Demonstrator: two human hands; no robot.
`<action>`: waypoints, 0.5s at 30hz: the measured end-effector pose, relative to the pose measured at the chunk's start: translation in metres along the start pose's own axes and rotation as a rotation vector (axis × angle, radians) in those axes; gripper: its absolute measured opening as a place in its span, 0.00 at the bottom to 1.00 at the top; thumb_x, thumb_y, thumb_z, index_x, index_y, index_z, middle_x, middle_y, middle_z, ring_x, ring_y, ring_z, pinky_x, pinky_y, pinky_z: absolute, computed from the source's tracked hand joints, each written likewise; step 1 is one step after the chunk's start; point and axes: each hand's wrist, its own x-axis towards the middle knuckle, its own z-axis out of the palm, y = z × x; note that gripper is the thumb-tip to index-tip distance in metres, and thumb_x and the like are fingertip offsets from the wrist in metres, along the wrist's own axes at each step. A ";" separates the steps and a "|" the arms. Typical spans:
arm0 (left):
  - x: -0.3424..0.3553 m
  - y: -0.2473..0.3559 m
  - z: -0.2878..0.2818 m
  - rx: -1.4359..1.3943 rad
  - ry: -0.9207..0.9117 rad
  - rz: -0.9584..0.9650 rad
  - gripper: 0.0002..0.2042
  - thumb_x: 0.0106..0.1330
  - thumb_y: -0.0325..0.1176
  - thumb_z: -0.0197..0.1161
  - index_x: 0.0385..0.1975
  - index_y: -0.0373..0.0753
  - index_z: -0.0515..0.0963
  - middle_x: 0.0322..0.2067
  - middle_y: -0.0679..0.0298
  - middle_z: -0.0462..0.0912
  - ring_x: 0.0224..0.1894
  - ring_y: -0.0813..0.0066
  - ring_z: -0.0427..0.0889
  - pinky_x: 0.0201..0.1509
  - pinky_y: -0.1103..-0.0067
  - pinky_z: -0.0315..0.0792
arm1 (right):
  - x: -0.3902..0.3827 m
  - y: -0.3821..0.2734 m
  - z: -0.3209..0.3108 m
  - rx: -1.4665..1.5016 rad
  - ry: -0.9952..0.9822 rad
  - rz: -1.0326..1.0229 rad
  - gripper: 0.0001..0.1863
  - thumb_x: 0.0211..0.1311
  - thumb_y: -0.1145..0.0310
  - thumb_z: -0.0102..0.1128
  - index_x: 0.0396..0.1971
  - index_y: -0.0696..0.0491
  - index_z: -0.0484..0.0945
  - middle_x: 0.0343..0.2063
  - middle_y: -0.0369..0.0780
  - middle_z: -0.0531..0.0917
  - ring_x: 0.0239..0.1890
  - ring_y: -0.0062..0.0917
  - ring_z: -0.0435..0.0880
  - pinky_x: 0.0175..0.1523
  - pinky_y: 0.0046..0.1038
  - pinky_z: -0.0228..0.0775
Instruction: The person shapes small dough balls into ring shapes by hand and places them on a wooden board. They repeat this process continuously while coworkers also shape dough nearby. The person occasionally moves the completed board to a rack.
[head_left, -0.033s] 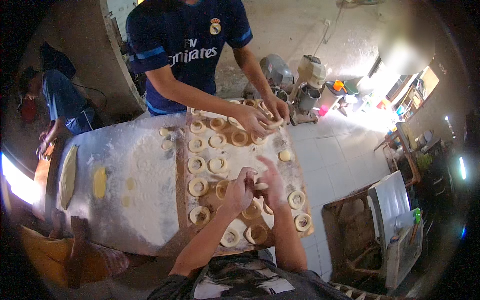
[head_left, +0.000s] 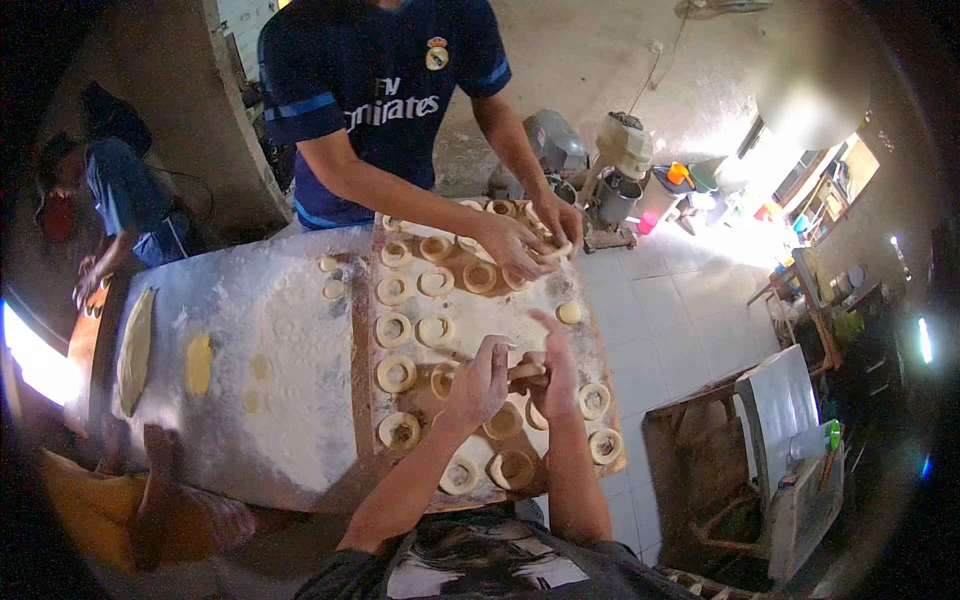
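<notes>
In the head view, the person's left hand (head_left: 480, 385) and right hand (head_left: 557, 372) are working low over the floured board (head_left: 500, 322), with a short piece of dough (head_left: 524, 371) bridging the gap between them. The left grip is pinching the dough's left end, fingers pressed together. The right hand is blurring; 1 of its digits is sticking out, away from the body, while its lower fingers are curling by the dough's right end. Whether that grip is closing on the dough, I cannot tell.

Dough rings (head_left: 381, 376) are lying around both hands, filling much of the board, and some are sitting partly hidden below the wrists. A dough ball (head_left: 570, 312) is resting near the board's right edge.

Across from the person, a co-worker (head_left: 385, 60) in a dark blue shirt is leaning in, both hands handling a ring at the far right corner. To the left, the floured surface (head_left: 300, 420) is carrying 2 small lumps (head_left: 333, 289), a long dough roll (head_left: 135, 355) and a yellow patch (head_left: 199, 365). At the far left, another person (head_left: 128, 190) is bending over. Beyond the board, a bucket (head_left: 619, 197) is standing near the wall.
</notes>
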 end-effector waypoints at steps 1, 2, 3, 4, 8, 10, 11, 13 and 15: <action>0.001 -0.002 0.003 -0.031 -0.016 0.005 0.08 0.74 0.31 0.47 0.49 0.43 0.66 0.24 0.45 0.80 0.31 0.37 0.80 0.33 0.53 0.71 | 0.000 -0.005 -0.007 0.221 0.042 0.048 0.33 0.71 0.54 0.53 0.70 0.47 0.55 0.26 0.30 0.70 0.28 0.14 0.68 0.35 0.19 0.65; 0.003 -0.004 0.007 -0.063 -0.031 0.010 0.08 0.73 0.30 0.47 0.49 0.44 0.65 0.23 0.44 0.80 0.31 0.36 0.80 0.33 0.52 0.71 | 0.006 -0.003 -0.006 -0.071 0.077 0.051 0.32 0.72 0.52 0.51 0.69 0.49 0.56 0.33 0.34 0.72 0.33 0.16 0.69 0.41 0.20 0.65; 0.004 -0.005 0.010 -0.094 -0.045 0.014 0.09 0.73 0.29 0.46 0.50 0.44 0.64 0.23 0.44 0.79 0.31 0.35 0.80 0.34 0.52 0.70 | 0.013 -0.001 -0.004 -0.367 0.107 0.067 0.32 0.72 0.51 0.50 0.69 0.52 0.57 0.40 0.38 0.73 0.38 0.19 0.70 0.47 0.21 0.65; 0.008 -0.005 0.011 -0.105 -0.024 0.025 0.10 0.72 0.28 0.46 0.51 0.44 0.63 0.25 0.42 0.79 0.33 0.33 0.79 0.35 0.51 0.70 | 0.015 0.000 -0.002 -0.448 0.017 0.027 0.31 0.73 0.52 0.48 0.68 0.53 0.57 0.46 0.43 0.74 0.47 0.24 0.71 0.54 0.24 0.64; 0.034 -0.008 0.014 0.109 0.077 0.020 0.15 0.69 0.29 0.50 0.54 0.39 0.61 0.38 0.34 0.75 0.40 0.27 0.75 0.42 0.48 0.70 | 0.043 0.014 -0.014 -0.646 0.211 0.060 0.36 0.72 0.50 0.49 0.70 0.57 0.54 0.58 0.54 0.72 0.62 0.38 0.72 0.65 0.33 0.61; 0.058 -0.029 0.019 0.322 0.074 -0.045 0.22 0.66 0.34 0.56 0.56 0.34 0.61 0.51 0.31 0.65 0.49 0.27 0.72 0.52 0.47 0.67 | 0.055 0.039 -0.028 -0.898 0.371 0.083 0.39 0.68 0.44 0.52 0.67 0.58 0.57 0.50 0.58 0.77 0.53 0.47 0.79 0.58 0.38 0.68; 0.058 -0.033 0.015 0.408 0.095 -0.045 0.22 0.65 0.34 0.57 0.57 0.36 0.62 0.50 0.33 0.66 0.49 0.30 0.72 0.52 0.47 0.67 | 0.051 0.037 -0.029 -0.954 0.338 0.161 0.38 0.68 0.45 0.53 0.66 0.58 0.58 0.48 0.58 0.78 0.49 0.48 0.80 0.56 0.38 0.69; 0.054 -0.034 0.005 0.574 0.127 -0.048 0.23 0.64 0.35 0.59 0.58 0.38 0.64 0.48 0.37 0.68 0.50 0.35 0.72 0.54 0.49 0.68 | 0.038 0.034 -0.031 -1.055 0.310 0.290 0.34 0.66 0.52 0.55 0.64 0.58 0.61 0.42 0.57 0.80 0.44 0.46 0.82 0.50 0.38 0.71; 0.051 -0.026 -0.001 0.698 -0.023 -0.055 0.27 0.61 0.37 0.62 0.60 0.39 0.64 0.50 0.41 0.69 0.53 0.40 0.72 0.55 0.51 0.68 | 0.039 0.038 -0.037 -1.191 0.300 0.249 0.33 0.63 0.59 0.59 0.64 0.57 0.60 0.37 0.54 0.82 0.42 0.43 0.82 0.46 0.39 0.72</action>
